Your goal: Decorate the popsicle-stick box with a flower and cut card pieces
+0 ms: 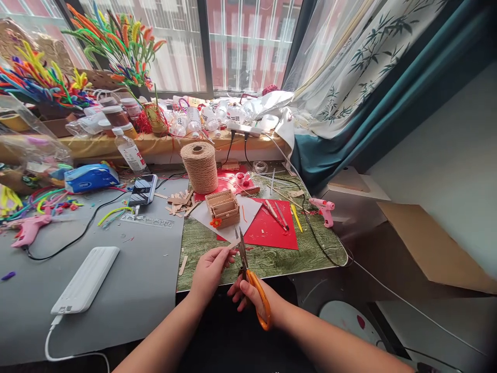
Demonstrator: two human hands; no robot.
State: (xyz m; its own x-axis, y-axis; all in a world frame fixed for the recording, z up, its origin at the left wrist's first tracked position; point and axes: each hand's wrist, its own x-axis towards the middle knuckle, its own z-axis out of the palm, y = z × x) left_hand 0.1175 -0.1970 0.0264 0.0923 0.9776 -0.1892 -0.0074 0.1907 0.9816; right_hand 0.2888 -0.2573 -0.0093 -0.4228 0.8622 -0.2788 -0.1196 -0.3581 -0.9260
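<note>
My left hand (209,269) pinches a thin, pale wooden craft stick (233,244) between thumb and fingers. My right hand (276,300) grips a pair of scissors (256,284) by its orange handles. The blades point away from me and are slightly parted, close beside the stick; whether they touch it I cannot tell. Just beyond the blades, a small box built of craft sticks (225,215) stands on a white sheet (251,206), with an orange flower (216,223) at its front left corner. Under the sheet lies red paper (267,235).
A twine spool (200,171) and a craft stick pile (180,203) stand behind. Pens (280,215), a yellow tool (296,217) and a pink glue gun (325,210) lie to the right. Leftward are a phone (143,190), a white power bank (85,280) and another glue gun (31,228).
</note>
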